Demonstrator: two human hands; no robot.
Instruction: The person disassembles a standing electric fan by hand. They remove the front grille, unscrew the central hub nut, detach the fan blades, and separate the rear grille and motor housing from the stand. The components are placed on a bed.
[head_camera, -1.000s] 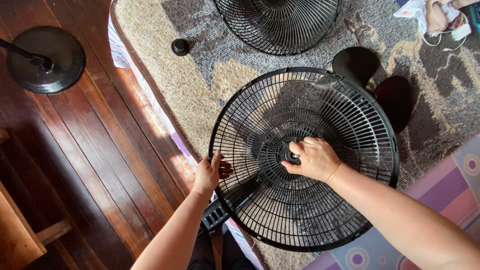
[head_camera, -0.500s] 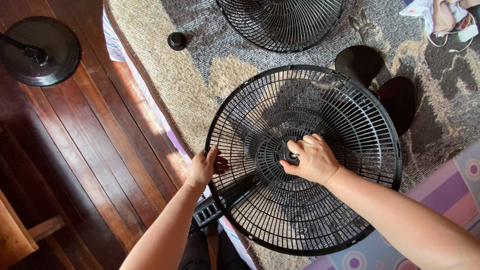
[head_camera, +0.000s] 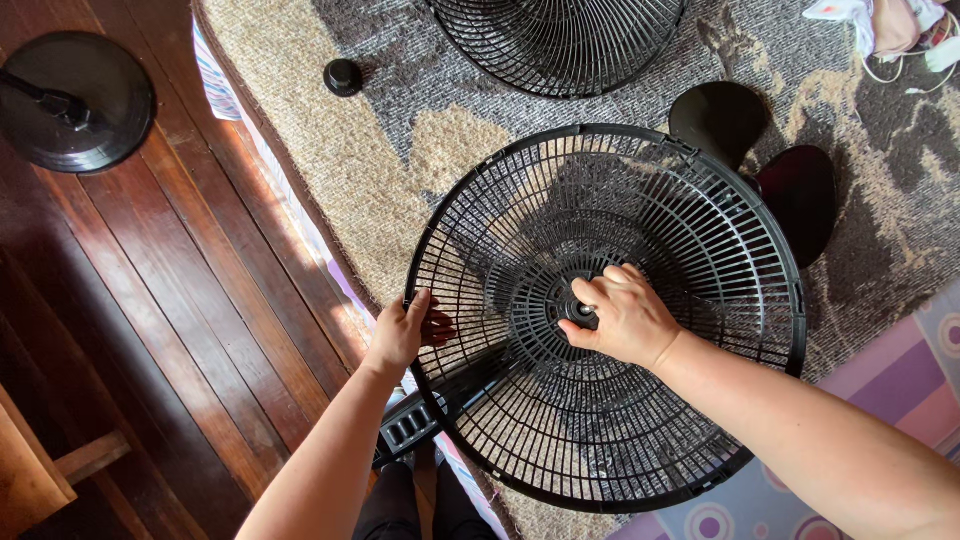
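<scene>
At the grille's hub, my right hand (head_camera: 622, 315) pinches the centre nut (head_camera: 580, 312); my left hand (head_camera: 403, 330) clamps the fan grille (head_camera: 700, 250) at its left rim (over the rug's (head_camera: 400, 150) left edge).

Both arms come in from the bottom of the view, bare forearms, reaching up toward the fan grille (head_camera: 690, 230). Left hand (head_camera: 400, 335) is curled over the grille's left rim, thumb on the outside and fingers hooked through to the inside. Right hand (head_camera: 625, 315) sits at the grille's centre hub, fingers bunched and pinching down on it, knuckles up, wrist bent a bit. The right forearm runs off to the lower right corner.
</scene>
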